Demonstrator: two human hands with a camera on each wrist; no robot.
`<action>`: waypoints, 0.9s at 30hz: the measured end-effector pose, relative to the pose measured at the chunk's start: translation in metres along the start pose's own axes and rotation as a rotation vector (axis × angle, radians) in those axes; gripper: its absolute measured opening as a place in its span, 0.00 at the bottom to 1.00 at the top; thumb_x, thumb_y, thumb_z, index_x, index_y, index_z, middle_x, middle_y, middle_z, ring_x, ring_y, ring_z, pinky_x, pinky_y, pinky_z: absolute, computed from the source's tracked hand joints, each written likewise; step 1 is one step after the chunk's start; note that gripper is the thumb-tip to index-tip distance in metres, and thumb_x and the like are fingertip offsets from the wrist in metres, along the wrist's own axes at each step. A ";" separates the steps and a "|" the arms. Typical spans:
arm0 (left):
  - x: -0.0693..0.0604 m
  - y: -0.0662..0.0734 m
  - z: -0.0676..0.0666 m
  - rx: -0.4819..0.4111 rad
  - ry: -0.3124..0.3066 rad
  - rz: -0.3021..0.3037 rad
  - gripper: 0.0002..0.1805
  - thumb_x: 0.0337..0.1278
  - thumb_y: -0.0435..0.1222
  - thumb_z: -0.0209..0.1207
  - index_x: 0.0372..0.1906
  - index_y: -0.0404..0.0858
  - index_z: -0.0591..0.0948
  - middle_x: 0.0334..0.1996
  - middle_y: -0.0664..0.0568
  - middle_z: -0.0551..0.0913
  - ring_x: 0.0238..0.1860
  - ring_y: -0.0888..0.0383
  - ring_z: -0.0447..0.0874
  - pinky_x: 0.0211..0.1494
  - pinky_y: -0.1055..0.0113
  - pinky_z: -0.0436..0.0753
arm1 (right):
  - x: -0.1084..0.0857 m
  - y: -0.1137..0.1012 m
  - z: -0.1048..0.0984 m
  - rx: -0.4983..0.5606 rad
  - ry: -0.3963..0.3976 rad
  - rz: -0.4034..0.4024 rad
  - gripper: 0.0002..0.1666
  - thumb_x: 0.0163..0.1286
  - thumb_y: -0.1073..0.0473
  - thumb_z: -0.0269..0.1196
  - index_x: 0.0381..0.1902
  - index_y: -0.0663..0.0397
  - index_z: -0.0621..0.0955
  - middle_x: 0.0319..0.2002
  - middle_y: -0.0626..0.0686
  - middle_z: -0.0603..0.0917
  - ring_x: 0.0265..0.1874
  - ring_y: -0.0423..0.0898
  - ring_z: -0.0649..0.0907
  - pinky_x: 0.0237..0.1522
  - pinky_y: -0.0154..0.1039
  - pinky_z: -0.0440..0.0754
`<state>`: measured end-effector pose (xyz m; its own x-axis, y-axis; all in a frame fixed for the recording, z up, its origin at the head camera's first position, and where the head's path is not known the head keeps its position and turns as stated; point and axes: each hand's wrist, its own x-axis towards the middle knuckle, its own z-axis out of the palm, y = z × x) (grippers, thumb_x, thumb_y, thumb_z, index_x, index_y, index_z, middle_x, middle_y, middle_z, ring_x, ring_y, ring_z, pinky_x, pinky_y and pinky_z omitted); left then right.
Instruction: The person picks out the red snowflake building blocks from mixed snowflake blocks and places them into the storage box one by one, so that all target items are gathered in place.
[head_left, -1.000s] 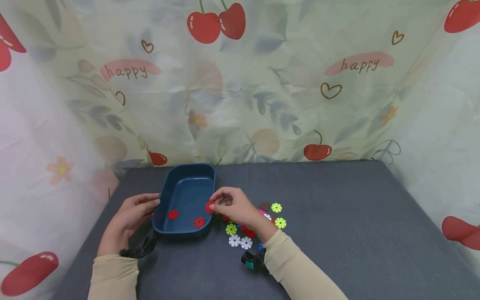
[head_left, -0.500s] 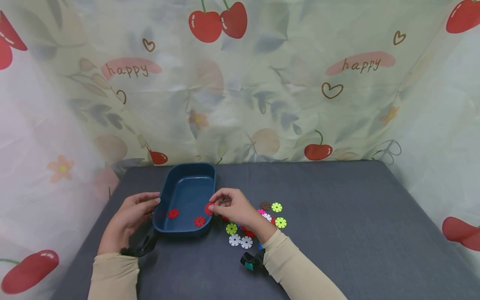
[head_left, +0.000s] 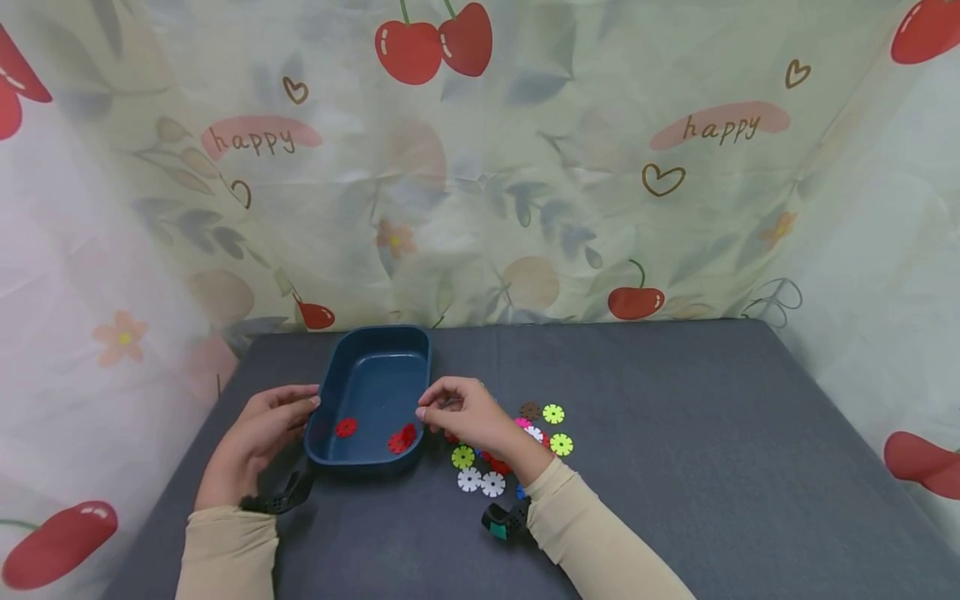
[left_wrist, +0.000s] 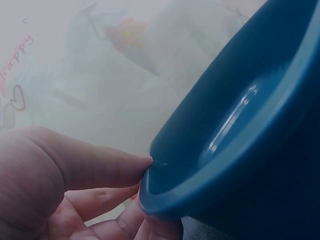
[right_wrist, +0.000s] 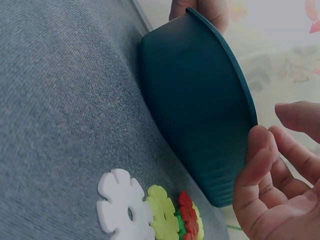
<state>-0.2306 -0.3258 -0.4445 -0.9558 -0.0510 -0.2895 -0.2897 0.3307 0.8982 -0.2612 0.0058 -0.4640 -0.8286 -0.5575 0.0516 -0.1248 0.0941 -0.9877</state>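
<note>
My left hand [head_left: 258, 433] pinches the left rim of a dark blue tray [head_left: 378, 385]; in the left wrist view the thumb of the left hand [left_wrist: 75, 172] lies on the rim of the tray [left_wrist: 182, 204], fingers beneath. One red notched disc [head_left: 346, 427] lies flat inside, and two overlapping red discs [head_left: 399, 442] are near the right wall. My right hand [head_left: 476, 421] hovers by the right rim. In the right wrist view, the right hand [right_wrist: 282, 185] has its thumb apart from its fingers, nothing between them, a fingertip close to the tray [right_wrist: 195, 90]; contact is unclear.
Loose discs, among them a white one [head_left: 492, 486], a yellow-green one [head_left: 561, 444] and a brown one [head_left: 530, 411], lie right of the tray, partly hidden by my right hand and forearm. A patterned cloth [head_left: 480, 208] hangs behind the table [head_left: 675, 433].
The red disc held at the right rim has left my right fingers and now leans over another red disc in the tray. Both hands have barely moved.
</note>
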 end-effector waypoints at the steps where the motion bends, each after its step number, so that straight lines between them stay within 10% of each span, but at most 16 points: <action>1: 0.000 0.000 0.000 0.001 0.000 0.000 0.33 0.81 0.46 0.57 0.78 0.30 0.68 0.74 0.33 0.74 0.59 0.59 0.84 0.60 0.67 0.87 | 0.000 0.000 -0.001 -0.007 -0.001 -0.001 0.09 0.76 0.56 0.68 0.49 0.53 0.86 0.38 0.56 0.88 0.41 0.75 0.81 0.31 0.40 0.80; 14: 0.001 0.001 0.000 -0.004 -0.002 -0.001 0.33 0.81 0.46 0.57 0.78 0.30 0.68 0.73 0.34 0.74 0.57 0.60 0.84 0.59 0.68 0.87 | -0.002 0.000 -0.041 -0.131 0.055 -0.017 0.13 0.78 0.57 0.66 0.54 0.58 0.86 0.48 0.55 0.87 0.46 0.68 0.86 0.52 0.61 0.86; 27: -0.001 0.001 0.001 0.017 -0.007 -0.006 0.34 0.81 0.47 0.56 0.79 0.31 0.67 0.75 0.33 0.71 0.64 0.53 0.82 0.65 0.62 0.86 | -0.008 0.011 -0.075 -0.235 0.021 0.039 0.18 0.76 0.57 0.68 0.58 0.61 0.85 0.46 0.56 0.86 0.48 0.62 0.87 0.44 0.50 0.85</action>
<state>-0.2298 -0.3248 -0.4430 -0.9538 -0.0465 -0.2970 -0.2942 0.3465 0.8907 -0.2964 0.0730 -0.4640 -0.8463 -0.5323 0.0199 -0.2140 0.3055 -0.9278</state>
